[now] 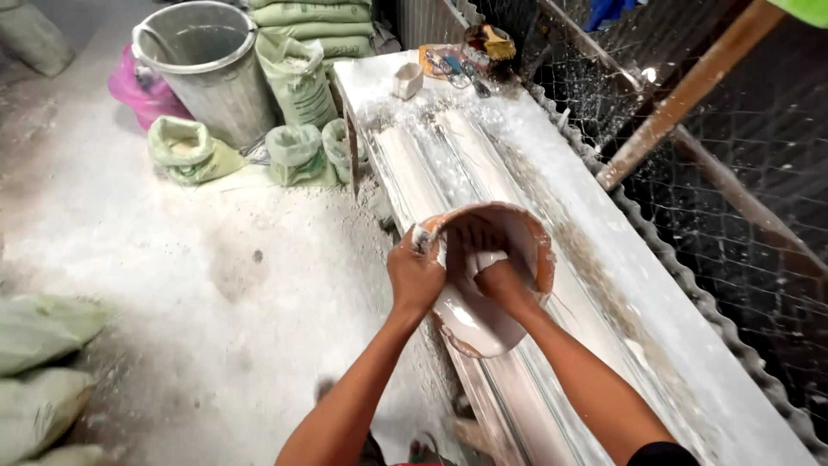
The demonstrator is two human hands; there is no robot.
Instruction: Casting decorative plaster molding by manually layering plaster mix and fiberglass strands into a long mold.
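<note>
**Scraping the tilted bowl over the mould**

The long white surface (655, 319) carries a ridged plaster mould (431, 173) along its length. Over it I tip an orange bowl (535, 242) toward me so the wet white mix (470, 324) runs out. My left hand (414, 276) has its grip clenched on the rim to steady it; my right hand (500, 280) reaches inside, its grip hidden, I cannot tell.

- Even, soft daylight fills the yard; the dusty floor (198, 259) and the white workbench (655, 302) are brightest, near washed out along the bench's far end.
- Shadows are faint, short, under the forearms.
- The wire mesh (733, 155) at right falls dark.
- Wide-angle bending shows at the edges; the picture looks soft, compressed.
</note>
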